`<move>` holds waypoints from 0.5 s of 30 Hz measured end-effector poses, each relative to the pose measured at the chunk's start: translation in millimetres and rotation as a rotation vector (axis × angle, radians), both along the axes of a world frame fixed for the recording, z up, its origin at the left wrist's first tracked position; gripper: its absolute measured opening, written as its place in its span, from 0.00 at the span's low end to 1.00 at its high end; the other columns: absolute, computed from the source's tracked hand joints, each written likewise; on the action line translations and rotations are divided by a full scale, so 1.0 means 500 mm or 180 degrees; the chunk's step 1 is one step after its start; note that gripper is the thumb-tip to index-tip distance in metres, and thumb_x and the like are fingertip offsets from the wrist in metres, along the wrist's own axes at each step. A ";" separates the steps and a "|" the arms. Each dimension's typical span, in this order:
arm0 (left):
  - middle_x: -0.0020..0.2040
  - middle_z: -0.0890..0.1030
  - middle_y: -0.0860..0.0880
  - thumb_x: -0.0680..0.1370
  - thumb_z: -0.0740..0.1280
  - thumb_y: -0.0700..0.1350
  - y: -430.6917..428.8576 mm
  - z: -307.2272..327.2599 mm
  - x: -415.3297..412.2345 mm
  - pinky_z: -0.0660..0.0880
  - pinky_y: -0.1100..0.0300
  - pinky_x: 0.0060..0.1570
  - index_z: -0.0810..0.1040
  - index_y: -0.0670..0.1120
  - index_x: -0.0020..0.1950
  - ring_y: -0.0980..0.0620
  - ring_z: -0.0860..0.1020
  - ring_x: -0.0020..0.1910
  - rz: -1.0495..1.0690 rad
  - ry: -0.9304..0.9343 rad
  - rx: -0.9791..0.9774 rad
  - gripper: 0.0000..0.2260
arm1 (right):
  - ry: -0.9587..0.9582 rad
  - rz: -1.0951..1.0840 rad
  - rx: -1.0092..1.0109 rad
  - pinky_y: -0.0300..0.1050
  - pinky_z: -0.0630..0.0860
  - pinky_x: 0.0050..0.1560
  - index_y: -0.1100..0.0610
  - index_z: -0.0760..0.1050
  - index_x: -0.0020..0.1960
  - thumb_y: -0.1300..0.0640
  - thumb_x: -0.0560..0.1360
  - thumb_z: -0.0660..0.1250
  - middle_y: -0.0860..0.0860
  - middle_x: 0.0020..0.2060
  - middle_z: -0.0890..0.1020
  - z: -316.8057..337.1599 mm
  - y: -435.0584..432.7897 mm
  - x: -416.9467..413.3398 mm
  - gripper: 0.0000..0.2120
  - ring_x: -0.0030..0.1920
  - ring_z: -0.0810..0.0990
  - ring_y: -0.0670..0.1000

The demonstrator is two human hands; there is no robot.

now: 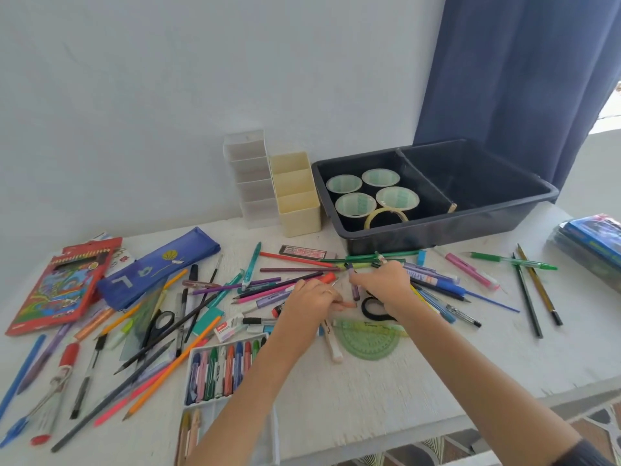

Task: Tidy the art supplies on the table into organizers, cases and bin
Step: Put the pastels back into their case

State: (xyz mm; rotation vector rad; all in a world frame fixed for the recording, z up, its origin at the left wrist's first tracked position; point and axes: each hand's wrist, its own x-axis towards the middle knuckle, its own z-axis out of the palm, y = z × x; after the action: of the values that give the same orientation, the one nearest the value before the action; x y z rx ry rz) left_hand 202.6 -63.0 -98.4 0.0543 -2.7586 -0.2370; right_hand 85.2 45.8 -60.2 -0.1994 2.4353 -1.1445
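Just in front of the dark bin (437, 232), both your hands are down on the pile of pens and pencils (285, 284).

Left hand (312, 297): palm down, fingers nearly straight and pointing along the bin's front wall toward your other hand. It rests flat on the pile, nothing visibly gripped.

Right hand (383, 284): knuckles up, fingers curled down onto the pens nearest the bin. Its thumb side touches a purple marker (355, 290); can't tell whether you actually have hold of it. That marker's long axis runs from the bin toward you, crossing the rest.

Most pens under your hands lie lengthwise, parallel to the bin's front wall. So does the green pen (514, 262) off the bin's right front corner. The dark pencil (528, 299) next to it lies the other way, bin-to-you.

Bin's left compartment: four tape rolls (354, 203) lying flat, and a thin yellowish ring (386, 216) leaning at the near wall.

Just left of the bin is the cream organizer (295, 210), and the clear organizer (252, 183) is beyond that. Further left, the blue pencil case (158, 267) lies slanted.

Green protractor (369, 344): on your side of the pile, between your forearms.
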 end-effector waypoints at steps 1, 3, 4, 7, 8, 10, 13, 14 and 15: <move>0.46 0.83 0.51 0.73 0.71 0.43 0.005 0.012 0.010 0.62 0.67 0.48 0.82 0.46 0.51 0.56 0.76 0.48 0.0075 0.0206 0.0519 0.07 | -0.0206 -0.0034 -0.0224 0.39 0.66 0.29 0.62 0.73 0.37 0.51 0.68 0.73 0.51 0.28 0.71 0.005 0.004 0.000 0.15 0.28 0.68 0.47; 0.45 0.83 0.54 0.75 0.69 0.45 0.020 0.034 0.033 0.68 0.72 0.48 0.82 0.47 0.51 0.64 0.77 0.44 0.0212 0.0505 0.1696 0.07 | -0.0701 0.0051 -0.0773 0.41 0.67 0.34 0.64 0.78 0.40 0.55 0.67 0.73 0.54 0.31 0.75 0.013 0.014 0.003 0.11 0.30 0.69 0.49; 0.44 0.83 0.55 0.75 0.69 0.45 0.028 0.043 0.044 0.72 0.71 0.48 0.82 0.49 0.51 0.64 0.78 0.44 0.0345 0.0607 0.2140 0.06 | -0.0902 0.0165 -0.1042 0.42 0.68 0.38 0.65 0.79 0.40 0.58 0.68 0.73 0.57 0.33 0.75 0.016 0.020 0.009 0.09 0.33 0.69 0.50; 0.42 0.83 0.55 0.74 0.70 0.44 0.042 0.062 0.074 0.77 0.65 0.43 0.81 0.52 0.48 0.59 0.81 0.41 0.0798 0.0812 0.3041 0.05 | -0.1231 0.0493 -0.1750 0.41 0.76 0.42 0.67 0.81 0.46 0.63 0.71 0.72 0.60 0.39 0.80 0.027 0.034 0.039 0.08 0.38 0.74 0.53; 0.41 0.84 0.53 0.74 0.70 0.43 0.045 0.066 0.086 0.77 0.66 0.41 0.81 0.50 0.48 0.57 0.82 0.41 0.0927 0.0921 0.3383 0.04 | -0.1314 0.0554 -0.1908 0.39 0.78 0.41 0.64 0.80 0.51 0.64 0.70 0.72 0.60 0.41 0.81 0.033 0.037 0.053 0.10 0.39 0.76 0.52; 0.40 0.85 0.50 0.75 0.70 0.41 0.048 0.073 0.114 0.77 0.67 0.40 0.81 0.44 0.49 0.54 0.83 0.40 0.1166 0.1139 0.3890 0.05 | -0.1429 0.0731 -0.2003 0.39 0.80 0.41 0.57 0.77 0.56 0.64 0.70 0.73 0.59 0.43 0.83 0.039 0.039 0.082 0.16 0.40 0.80 0.52; 0.38 0.84 0.48 0.74 0.70 0.39 0.051 0.072 0.164 0.79 0.64 0.41 0.80 0.42 0.53 0.51 0.84 0.41 0.1475 0.1351 0.4152 0.08 | -0.1520 0.1085 -0.1970 0.45 0.81 0.45 0.56 0.75 0.59 0.65 0.71 0.72 0.61 0.42 0.84 0.037 0.036 0.128 0.18 0.41 0.84 0.56; 0.38 0.84 0.48 0.74 0.70 0.38 0.052 0.071 0.183 0.79 0.64 0.41 0.79 0.45 0.53 0.51 0.84 0.40 0.1561 0.1392 0.4187 0.08 | -0.1553 0.1151 -0.1982 0.45 0.82 0.45 0.57 0.75 0.58 0.66 0.71 0.71 0.61 0.42 0.84 0.036 0.034 0.144 0.17 0.41 0.84 0.57; 0.38 0.83 0.48 0.74 0.69 0.38 0.053 0.070 0.204 0.79 0.65 0.40 0.78 0.47 0.54 0.53 0.83 0.39 0.1635 0.1411 0.4192 0.10 | -0.1578 0.1210 -0.1992 0.45 0.82 0.44 0.57 0.75 0.58 0.67 0.71 0.71 0.61 0.41 0.84 0.036 0.032 0.161 0.17 0.41 0.84 0.57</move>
State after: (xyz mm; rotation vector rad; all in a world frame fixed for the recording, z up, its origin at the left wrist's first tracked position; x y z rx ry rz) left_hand 304.4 -36.4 -63.4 0.8768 -1.6380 -1.5858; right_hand 165.7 62.0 -42.3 -0.4776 1.4850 -1.5171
